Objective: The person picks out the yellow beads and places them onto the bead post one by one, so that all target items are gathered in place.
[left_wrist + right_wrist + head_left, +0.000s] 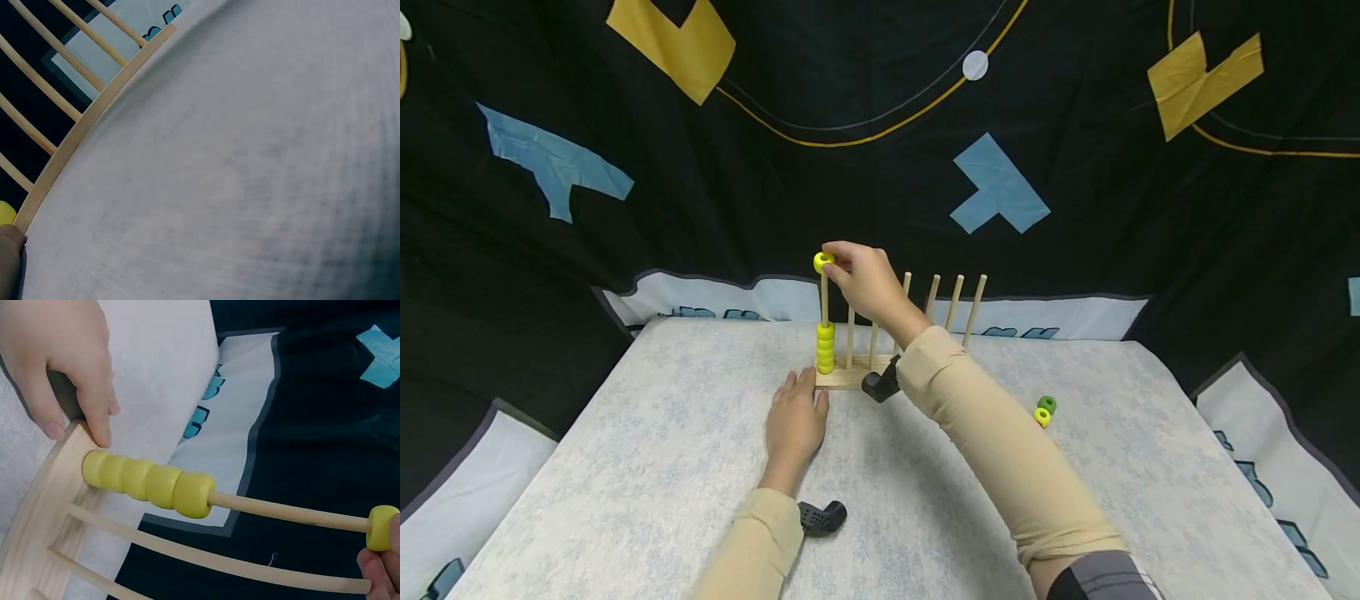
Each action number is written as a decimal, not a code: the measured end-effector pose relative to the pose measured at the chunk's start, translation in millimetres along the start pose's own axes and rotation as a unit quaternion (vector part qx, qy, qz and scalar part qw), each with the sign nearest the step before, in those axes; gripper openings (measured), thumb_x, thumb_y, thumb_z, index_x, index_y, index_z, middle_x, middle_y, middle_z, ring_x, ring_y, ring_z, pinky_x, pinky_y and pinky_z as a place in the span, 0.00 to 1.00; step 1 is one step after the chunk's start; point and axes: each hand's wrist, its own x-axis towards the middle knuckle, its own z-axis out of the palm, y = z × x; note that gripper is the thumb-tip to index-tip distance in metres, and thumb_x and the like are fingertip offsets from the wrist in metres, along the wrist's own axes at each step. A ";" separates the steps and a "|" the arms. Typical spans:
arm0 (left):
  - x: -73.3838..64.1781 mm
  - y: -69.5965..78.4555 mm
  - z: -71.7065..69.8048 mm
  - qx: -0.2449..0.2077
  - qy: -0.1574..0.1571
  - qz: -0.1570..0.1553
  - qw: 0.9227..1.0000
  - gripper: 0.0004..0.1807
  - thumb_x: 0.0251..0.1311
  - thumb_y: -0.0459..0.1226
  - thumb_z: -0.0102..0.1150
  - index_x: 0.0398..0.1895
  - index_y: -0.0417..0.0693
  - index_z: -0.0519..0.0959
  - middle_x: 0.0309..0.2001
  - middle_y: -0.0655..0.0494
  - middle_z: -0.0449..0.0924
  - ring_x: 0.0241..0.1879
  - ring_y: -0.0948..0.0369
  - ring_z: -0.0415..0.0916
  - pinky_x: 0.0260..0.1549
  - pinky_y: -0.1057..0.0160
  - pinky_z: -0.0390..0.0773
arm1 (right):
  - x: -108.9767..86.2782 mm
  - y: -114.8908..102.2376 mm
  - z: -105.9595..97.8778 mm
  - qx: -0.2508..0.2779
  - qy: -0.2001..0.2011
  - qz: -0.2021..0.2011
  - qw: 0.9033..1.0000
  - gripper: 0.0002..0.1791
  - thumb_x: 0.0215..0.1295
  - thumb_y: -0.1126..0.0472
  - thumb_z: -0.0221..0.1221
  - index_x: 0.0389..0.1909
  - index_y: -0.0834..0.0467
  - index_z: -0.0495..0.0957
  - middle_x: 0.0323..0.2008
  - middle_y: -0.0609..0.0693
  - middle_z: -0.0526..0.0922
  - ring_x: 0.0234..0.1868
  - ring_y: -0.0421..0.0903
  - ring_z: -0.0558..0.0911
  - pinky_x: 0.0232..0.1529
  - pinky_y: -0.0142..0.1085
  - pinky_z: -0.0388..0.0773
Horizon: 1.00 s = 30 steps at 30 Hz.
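Observation:
A wooden bead rack (842, 379) with several upright rods stands toward the table's back. Several yellow beads (825, 348) are stacked at the foot of its leftmost rod. At the top of that rod, my right hand (868, 279) pinches another yellow bead (380, 528) between thumb and fingertips, and the rod's tip is at the bead. My left hand (795, 421) lies at the rack's left end. Its thumb and forefinger touch the base corner, as the right wrist view shows, with the fingers fairly straight. In the left wrist view the base (94, 115) runs diagonally.
On the table right of the rack lie a green bead (1047, 405) and a loose yellow bead (1042, 417), close together beside my right sleeve. A pale patterned cloth covers the table (647, 467). Behind it hangs a black curtain (850, 208) with taped shapes.

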 end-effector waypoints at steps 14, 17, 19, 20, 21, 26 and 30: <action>0.5 5.2 1.1 -0.001 -0.006 -0.007 1.000 0.30 0.73 0.46 0.50 0.73 0.41 0.65 0.72 0.45 0.67 0.75 0.45 0.59 0.75 0.46 0.57 | -15.1 7.4 -4.5 -0.013 0.044 -0.051 0.998 0.22 0.72 0.59 0.59 0.65 0.56 0.75 0.64 0.51 0.79 0.62 0.45 0.80 0.61 0.30 0.78; 0.3 5.4 0.9 0.000 -0.009 -0.012 1.000 0.30 0.73 0.46 0.50 0.73 0.42 0.65 0.72 0.46 0.66 0.75 0.45 0.58 0.75 0.45 0.57 | -24.6 8.7 -3.9 0.003 0.048 -0.057 0.997 0.22 0.72 0.59 0.59 0.64 0.56 0.75 0.63 0.51 0.79 0.62 0.45 0.79 0.62 0.33 0.78; 0.1 5.4 0.8 0.000 -0.011 -0.016 1.000 0.30 0.73 0.47 0.50 0.73 0.42 0.64 0.73 0.46 0.66 0.75 0.44 0.58 0.74 0.44 0.58 | -31.2 11.0 -1.8 0.018 0.051 -0.060 0.997 0.22 0.71 0.59 0.59 0.64 0.56 0.75 0.63 0.51 0.79 0.62 0.44 0.79 0.63 0.34 0.78; 0.1 5.3 0.7 0.000 -0.011 -0.018 1.000 0.30 0.73 0.47 0.50 0.73 0.43 0.64 0.73 0.46 0.66 0.75 0.44 0.58 0.74 0.43 0.59 | -34.8 12.5 -0.4 0.028 0.052 -0.060 0.996 0.22 0.71 0.59 0.59 0.64 0.57 0.75 0.62 0.51 0.79 0.62 0.45 0.80 0.63 0.35 0.78; 0.0 5.2 0.6 0.001 -0.010 -0.019 1.000 0.30 0.73 0.46 0.50 0.73 0.43 0.64 0.73 0.46 0.66 0.75 0.44 0.58 0.73 0.42 0.59 | -38.3 14.2 1.2 0.035 0.053 -0.061 0.996 0.21 0.71 0.59 0.59 0.63 0.57 0.76 0.62 0.51 0.80 0.62 0.44 0.80 0.63 0.34 0.78; 0.5 4.5 0.8 -0.001 -0.008 -0.017 1.000 0.30 0.73 0.46 0.50 0.73 0.41 0.64 0.72 0.45 0.66 0.75 0.44 0.57 0.75 0.44 0.57 | -58.4 23.9 7.6 0.060 0.059 -0.065 0.994 0.20 0.70 0.59 0.60 0.62 0.57 0.77 0.60 0.50 0.82 0.60 0.44 0.81 0.62 0.31 0.78; 0.5 3.1 2.0 0.000 -0.006 -0.013 1.000 0.30 0.73 0.45 0.51 0.73 0.41 0.64 0.72 0.45 0.66 0.75 0.44 0.57 0.76 0.45 0.55 | -76.1 33.9 10.0 0.076 0.055 -0.072 0.993 0.20 0.70 0.58 0.60 0.61 0.57 0.78 0.59 0.50 0.82 0.58 0.43 0.82 0.60 0.31 0.79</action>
